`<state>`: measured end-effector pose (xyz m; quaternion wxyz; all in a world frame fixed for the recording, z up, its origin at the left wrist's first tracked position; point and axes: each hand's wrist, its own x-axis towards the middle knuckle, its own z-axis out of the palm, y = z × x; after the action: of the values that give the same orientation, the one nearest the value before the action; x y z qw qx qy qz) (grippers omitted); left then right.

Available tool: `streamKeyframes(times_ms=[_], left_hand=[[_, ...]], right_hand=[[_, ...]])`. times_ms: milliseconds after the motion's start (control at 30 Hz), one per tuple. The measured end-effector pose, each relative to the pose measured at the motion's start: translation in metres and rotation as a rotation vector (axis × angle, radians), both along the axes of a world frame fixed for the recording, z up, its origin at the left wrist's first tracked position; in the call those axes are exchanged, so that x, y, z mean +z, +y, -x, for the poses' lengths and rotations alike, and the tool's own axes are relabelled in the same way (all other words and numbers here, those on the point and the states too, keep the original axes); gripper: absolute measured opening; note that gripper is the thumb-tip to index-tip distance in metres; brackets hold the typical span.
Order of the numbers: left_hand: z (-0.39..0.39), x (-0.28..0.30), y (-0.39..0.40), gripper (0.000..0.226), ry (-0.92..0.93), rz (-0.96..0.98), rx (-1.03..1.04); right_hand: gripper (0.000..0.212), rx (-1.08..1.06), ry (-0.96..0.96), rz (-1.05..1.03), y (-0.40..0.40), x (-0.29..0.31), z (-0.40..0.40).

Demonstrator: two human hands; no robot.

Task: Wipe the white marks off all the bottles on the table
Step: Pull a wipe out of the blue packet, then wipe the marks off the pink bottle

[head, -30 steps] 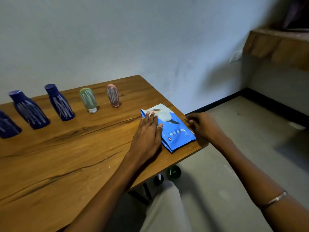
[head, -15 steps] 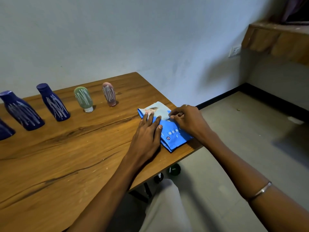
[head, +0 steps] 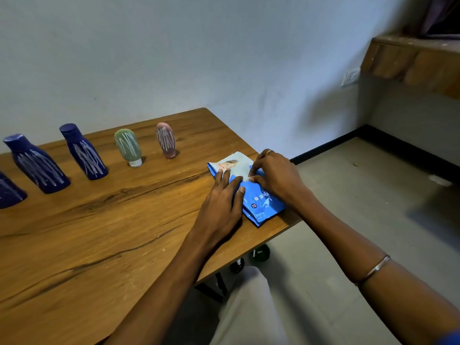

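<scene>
A blue pack of wet wipes lies flat near the table's right front corner. My left hand presses on the pack's left side with straight fingers. My right hand sits on top of the pack, its fingertips pinching at the flap in the middle. Along the back stand several bottles scribbled with white marks: a pink one, a green one, a dark blue one, a second dark blue one, and a third cut off at the left edge.
The wooden table ends close to the pack on the right and front. Beyond it lies grey floor, a wall with a socket, and a wooden ledge at upper right. My knee is under the table edge.
My right hand moved from the pack's right edge onto its top and now pinches at the flap. My left hand stayed pressing on the pack.
</scene>
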<state>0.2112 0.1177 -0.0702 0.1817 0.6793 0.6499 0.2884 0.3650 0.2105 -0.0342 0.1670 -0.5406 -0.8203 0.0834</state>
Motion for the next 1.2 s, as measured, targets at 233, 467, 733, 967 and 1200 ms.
streamKeyframes(times_ms=[233, 467, 733, 967, 1200], left_hand=[[0.0, 0.0, -0.001, 0.05, -0.002, 0.004, 0.004], [-0.001, -0.001, -0.001, 0.05, -0.006, 0.01, 0.01], [0.0, -0.004, -0.001, 0.052, -0.018, -0.006, 0.01], [0.013, -0.005, -0.006, 0.047, -0.098, -0.146, 0.079], [0.028, -0.007, -0.014, 0.039, -0.247, -0.239, 0.22]], right_hand=[[0.014, -0.052, 0.206, -0.013, -0.001, -0.003, -0.002], [0.009, -0.02, 0.41, -0.086, -0.002, 0.007, -0.003], [0.009, -0.007, 0.63, -0.097, 0.0, 0.039, -0.003], [0.013, -0.031, 0.929, 0.136, -0.021, 0.059, 0.01], [0.014, 0.022, 0.975, 0.198, -0.049, 0.062, 0.029]])
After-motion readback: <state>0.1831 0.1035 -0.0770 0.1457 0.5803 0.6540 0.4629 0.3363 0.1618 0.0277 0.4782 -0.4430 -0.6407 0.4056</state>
